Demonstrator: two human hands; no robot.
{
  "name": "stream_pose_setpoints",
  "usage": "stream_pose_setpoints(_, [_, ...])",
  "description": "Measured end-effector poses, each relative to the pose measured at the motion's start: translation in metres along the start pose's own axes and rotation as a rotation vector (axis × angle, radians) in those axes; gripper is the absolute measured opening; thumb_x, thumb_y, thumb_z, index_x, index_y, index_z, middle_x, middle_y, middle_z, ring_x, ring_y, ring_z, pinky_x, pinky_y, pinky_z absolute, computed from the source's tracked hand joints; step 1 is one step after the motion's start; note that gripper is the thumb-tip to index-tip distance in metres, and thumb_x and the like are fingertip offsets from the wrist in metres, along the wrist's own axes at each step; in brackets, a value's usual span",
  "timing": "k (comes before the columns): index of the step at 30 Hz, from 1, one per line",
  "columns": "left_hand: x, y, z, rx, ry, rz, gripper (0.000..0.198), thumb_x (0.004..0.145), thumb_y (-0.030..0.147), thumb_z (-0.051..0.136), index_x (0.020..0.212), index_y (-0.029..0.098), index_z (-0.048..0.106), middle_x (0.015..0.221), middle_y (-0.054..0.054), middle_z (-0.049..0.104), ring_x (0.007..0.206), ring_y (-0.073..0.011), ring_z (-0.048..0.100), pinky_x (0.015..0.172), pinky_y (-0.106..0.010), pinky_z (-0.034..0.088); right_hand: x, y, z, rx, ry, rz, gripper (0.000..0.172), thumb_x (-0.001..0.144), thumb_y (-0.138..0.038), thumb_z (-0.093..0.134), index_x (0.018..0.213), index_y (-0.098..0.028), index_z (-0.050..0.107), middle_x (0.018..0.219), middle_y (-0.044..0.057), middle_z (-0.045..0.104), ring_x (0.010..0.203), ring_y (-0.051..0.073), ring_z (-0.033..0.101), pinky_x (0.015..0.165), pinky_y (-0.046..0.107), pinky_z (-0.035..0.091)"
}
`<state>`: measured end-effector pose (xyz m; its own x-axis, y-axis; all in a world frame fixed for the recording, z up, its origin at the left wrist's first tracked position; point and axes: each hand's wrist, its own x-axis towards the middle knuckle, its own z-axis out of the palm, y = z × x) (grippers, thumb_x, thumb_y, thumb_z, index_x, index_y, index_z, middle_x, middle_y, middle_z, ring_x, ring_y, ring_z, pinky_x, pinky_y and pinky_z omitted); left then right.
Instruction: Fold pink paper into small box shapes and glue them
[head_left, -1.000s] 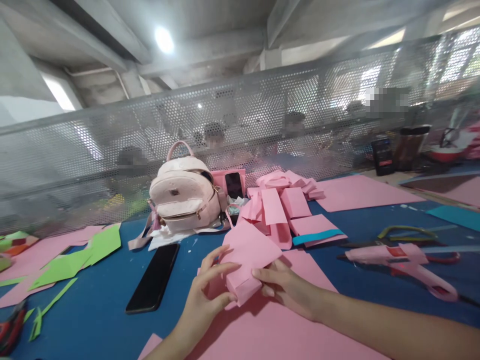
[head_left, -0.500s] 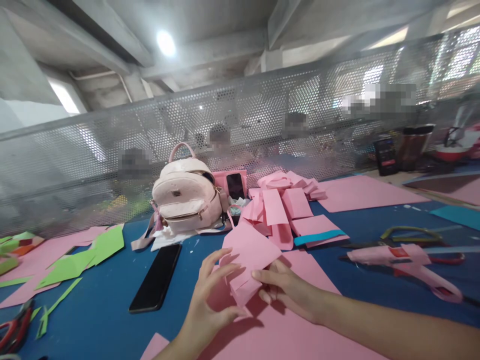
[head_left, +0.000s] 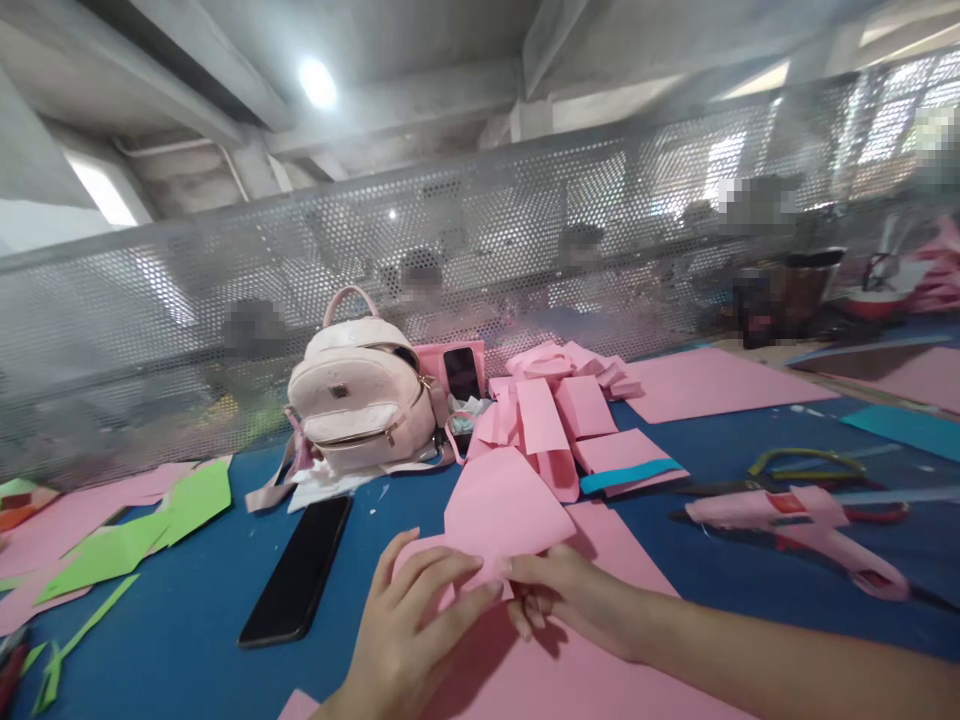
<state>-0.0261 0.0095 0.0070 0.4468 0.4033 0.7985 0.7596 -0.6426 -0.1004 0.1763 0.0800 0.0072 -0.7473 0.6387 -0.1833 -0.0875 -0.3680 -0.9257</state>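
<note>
A folded piece of pink paper (head_left: 504, 498) is held up between both hands, over a large pink sheet (head_left: 592, 670) on the table. My right hand (head_left: 559, 590) pinches its lower right edge, thumb on top and fingers curled beneath. At its lower left, my left hand (head_left: 431, 610) presses with thumb and fingertips close together on the paper. Part of the lower edge is hidden by the fingers. Just beyond lies a heap of folded pink pieces (head_left: 544, 420), with a blue strip (head_left: 630, 475) across the nearest one.
On the right lie a pink glue gun (head_left: 787, 510) and scissors with olive handles (head_left: 810, 465). A black phone (head_left: 300, 570) is to the left, near green paper pieces (head_left: 135, 540). Behind stand a pale pink backpack (head_left: 367, 390) and a perforated metal partition (head_left: 495, 220).
My left hand has closed in on the paper's lower edge, its thumb now up beside the right thumb. The paper's top has tipped back. The whole view has shifted slightly.
</note>
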Motion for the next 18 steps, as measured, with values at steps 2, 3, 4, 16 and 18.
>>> stream_pose_setpoints(2, [0.001,0.001,0.001,0.016,0.009,0.007,0.032,0.104,0.016,0.045,0.113,0.026,0.074,0.101,-0.003,0.078,0.096,-0.0154,0.068,0.112,-0.04,0.032,-0.001,-0.001,0.001,-0.024,-0.016,0.004,0.036,0.076,-0.046,0.069,0.062,-0.014,0.063,0.05,0.001,0.062,0.041,0.009,0.047,0.041,0.022,0.032])
stream_pose_setpoints(3, [0.0,0.002,0.002,0.016,0.004,0.005,0.032,0.104,0.017,0.044,0.113,0.026,0.074,0.101,-0.003,0.078,0.097,-0.0155,0.068,0.112,-0.04,0.032,-0.001,-0.001,0.002,-0.036,-0.026,-0.003,0.037,0.077,-0.047,0.069,0.062,-0.014,0.062,0.05,0.001,0.062,0.04,0.009,0.048,0.041,0.022,0.032])
stream_pose_setpoints(4, [-0.001,0.002,0.002,0.013,0.002,-0.002,0.033,0.105,0.018,0.043,0.113,0.026,0.074,0.102,-0.004,0.078,0.098,-0.0157,0.068,0.112,-0.04,0.033,-0.001,-0.001,0.002,-0.046,-0.036,-0.016,0.039,0.078,-0.049,0.068,0.063,-0.014,0.061,0.05,0.001,0.062,0.039,0.009,0.049,0.041,0.022,0.033])
stream_pose_setpoints(16, [-0.012,-0.003,0.009,0.027,0.026,-0.026,0.036,0.104,0.017,0.045,0.114,0.034,0.075,0.107,-0.001,0.078,0.102,-0.0163,0.066,0.113,-0.042,0.03,0.012,0.017,-0.001,-0.091,0.025,0.004,0.072,0.08,-0.082,0.048,0.063,-0.013,0.06,0.048,0.006,0.062,0.037,0.012,0.052,0.039,0.022,0.035])
stream_pose_setpoints(18, [-0.011,-0.004,0.008,0.037,0.028,-0.031,0.036,0.104,0.018,0.045,0.115,0.034,0.075,0.106,0.0,0.078,0.1,-0.0163,0.067,0.113,-0.042,0.03,0.011,0.017,-0.001,-0.094,0.038,-0.003,0.071,0.08,-0.08,0.052,0.062,-0.013,0.06,0.051,0.007,0.064,0.039,0.012,0.054,0.041,0.023,0.037])
